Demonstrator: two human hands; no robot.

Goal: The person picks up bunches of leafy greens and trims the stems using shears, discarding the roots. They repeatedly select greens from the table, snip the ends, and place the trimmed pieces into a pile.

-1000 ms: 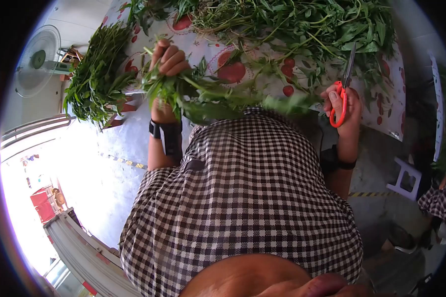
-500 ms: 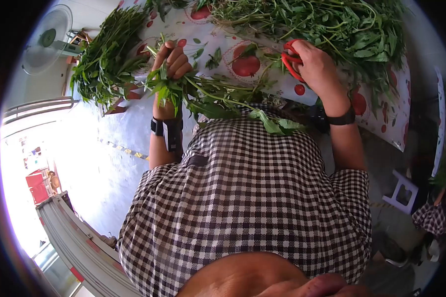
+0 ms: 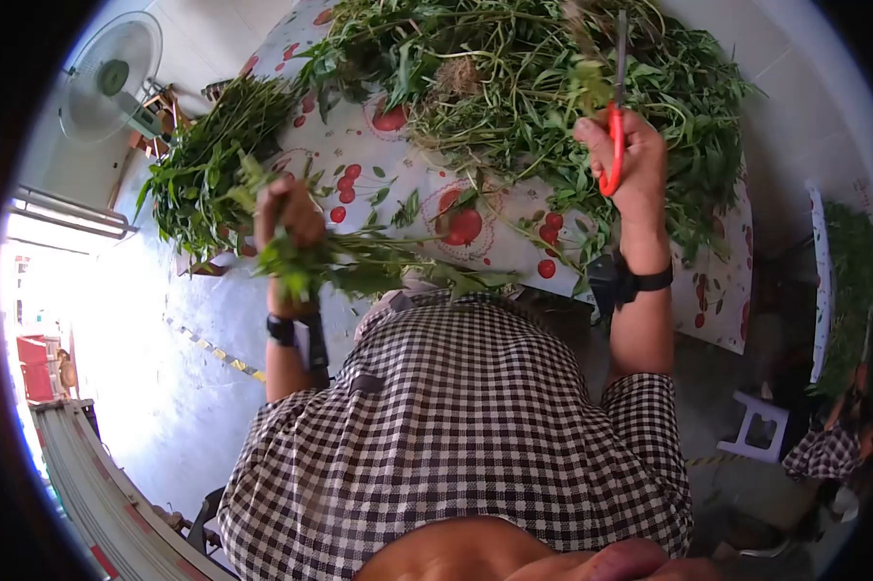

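My left hand is closed around a bunch of leafy green stems, which stretch to the right across the front of my checked shirt. Red-handled scissors are in my right hand, blades pointing away from me over the big heap of greens. Beside the blades shows a blurred green sprig with brownish ends. Both hands are over the table, well apart from each other.
The table wears a white fruit-patterned cloth. A pile of leafy stems lies at its left edge, near a standing fan. On the right are a pale plastic stool and more greens, with another person at the far edge.
My right hand with the scissors has moved forward over the heap, and the blades now point away. My left hand with the stems has shifted left and nearer my body. The view has tilted.
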